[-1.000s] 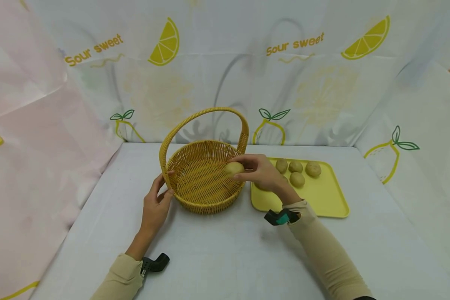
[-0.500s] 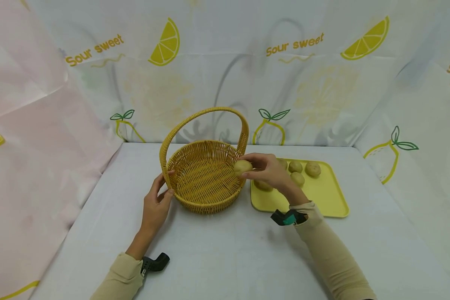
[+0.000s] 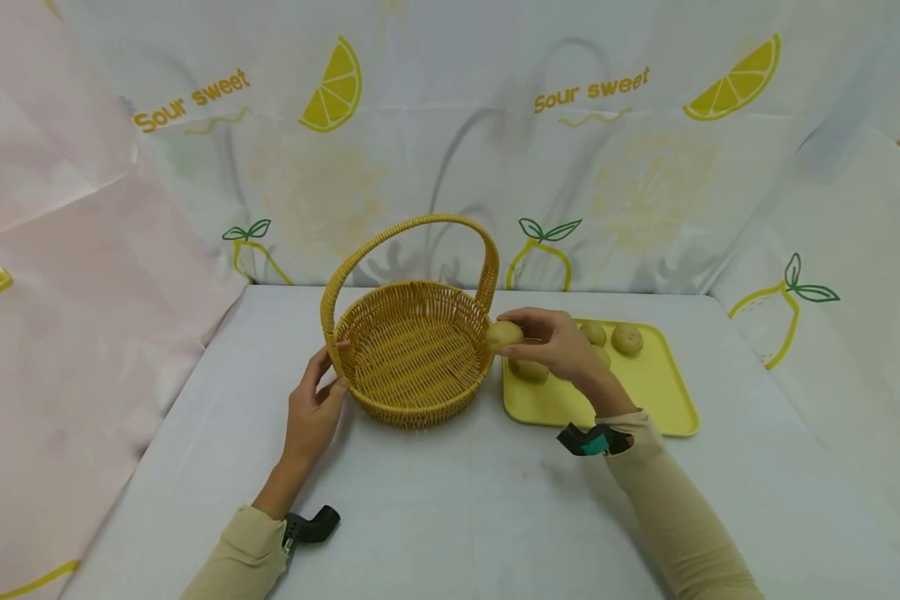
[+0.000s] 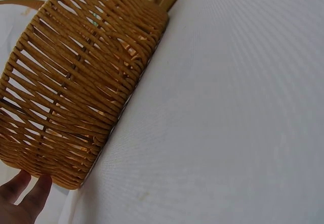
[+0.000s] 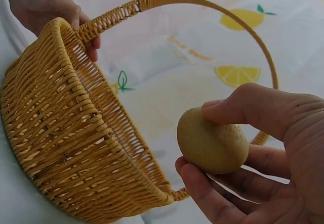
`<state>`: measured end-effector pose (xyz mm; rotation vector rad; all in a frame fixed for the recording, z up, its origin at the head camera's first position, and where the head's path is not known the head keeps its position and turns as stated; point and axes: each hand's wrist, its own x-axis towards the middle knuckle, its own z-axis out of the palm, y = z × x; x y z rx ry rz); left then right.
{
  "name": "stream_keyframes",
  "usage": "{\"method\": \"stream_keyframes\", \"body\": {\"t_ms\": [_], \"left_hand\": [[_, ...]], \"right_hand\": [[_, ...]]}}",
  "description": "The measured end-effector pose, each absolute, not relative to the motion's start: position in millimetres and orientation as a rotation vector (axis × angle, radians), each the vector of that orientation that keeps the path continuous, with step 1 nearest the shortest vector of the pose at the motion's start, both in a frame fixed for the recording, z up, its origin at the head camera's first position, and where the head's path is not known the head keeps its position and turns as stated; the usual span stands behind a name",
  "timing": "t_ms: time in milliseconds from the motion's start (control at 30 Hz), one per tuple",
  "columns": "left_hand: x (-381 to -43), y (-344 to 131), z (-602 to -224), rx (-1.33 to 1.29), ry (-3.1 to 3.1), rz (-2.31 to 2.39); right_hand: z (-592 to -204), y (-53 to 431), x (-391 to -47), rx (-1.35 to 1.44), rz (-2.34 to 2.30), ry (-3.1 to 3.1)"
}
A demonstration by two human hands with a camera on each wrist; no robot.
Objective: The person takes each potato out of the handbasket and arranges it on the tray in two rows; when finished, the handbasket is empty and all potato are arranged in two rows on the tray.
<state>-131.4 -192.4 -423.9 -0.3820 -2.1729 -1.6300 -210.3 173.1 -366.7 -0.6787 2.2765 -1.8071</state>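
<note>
A round yellow wicker basket with a tall arched handle stands on the white table, its woven bottom bare. My left hand grips its left side at the foot of the handle; in the left wrist view two fingertips touch the wicker wall. In my right hand a potato is pinched between thumb and fingers, held up by the basket's right rim and the tray's left edge. The right wrist view shows this potato smooth and pale brown, with the basket behind it.
Right of the basket lies a yellow tray with several potatoes, such as one potato near its back edge; my right hand covers part of them. A lemon-printed cloth hangs behind the table.
My right hand has drawn the potato rightward, from over the inside of the basket to its right rim beside the tray. The left hand and the basket have stayed put.
</note>
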Motion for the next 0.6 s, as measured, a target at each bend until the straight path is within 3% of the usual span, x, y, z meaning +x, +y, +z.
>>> {"method": "stream_keyframes", "body": {"t_ms": [600], "left_hand": [[-131, -192, -424, -0.373, -2.180, -1.634]], "right_hand": [[-370, 197, -205, -0.614, -1.850, 2.325]]}}
